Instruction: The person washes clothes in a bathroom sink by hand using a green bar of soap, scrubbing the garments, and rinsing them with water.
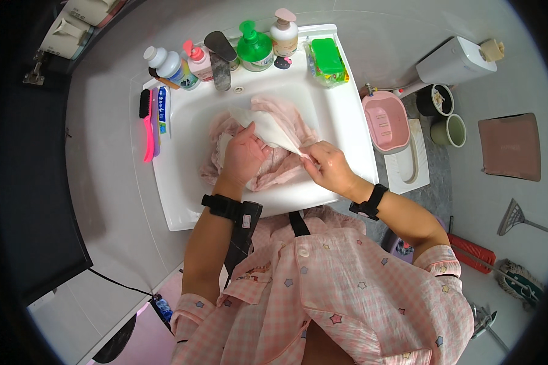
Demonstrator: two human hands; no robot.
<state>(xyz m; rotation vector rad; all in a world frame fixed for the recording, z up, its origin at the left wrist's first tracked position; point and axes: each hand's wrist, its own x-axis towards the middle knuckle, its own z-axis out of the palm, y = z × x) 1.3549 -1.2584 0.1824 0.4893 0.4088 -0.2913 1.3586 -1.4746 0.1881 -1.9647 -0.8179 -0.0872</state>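
Note:
A crumpled pink cloth (286, 173) with a white part (273, 130) lies bunched in the white washbasin (182, 194). My right hand (332, 167) pinches a narrow end of the white part between thumb and fingers, and the fabric looks stretched towards it. At the left of the bundle is my left hand (245, 158), its palm partly turned up and its fingers curled against the white part. Cloth hides some of those fingertips. Under the faucet (220, 72), the fabric covers most of the basin's bottom.
Along the back rim stand a green pump bottle (254, 48), a white pump bottle (284, 36), a pink-topped bottle (198, 61) and a green-wrapped package (327, 58). A pink brush (148, 131) and toothpaste tube (163, 112) lie left. Right are a pink tub (386, 121) and squat toilet (411, 161).

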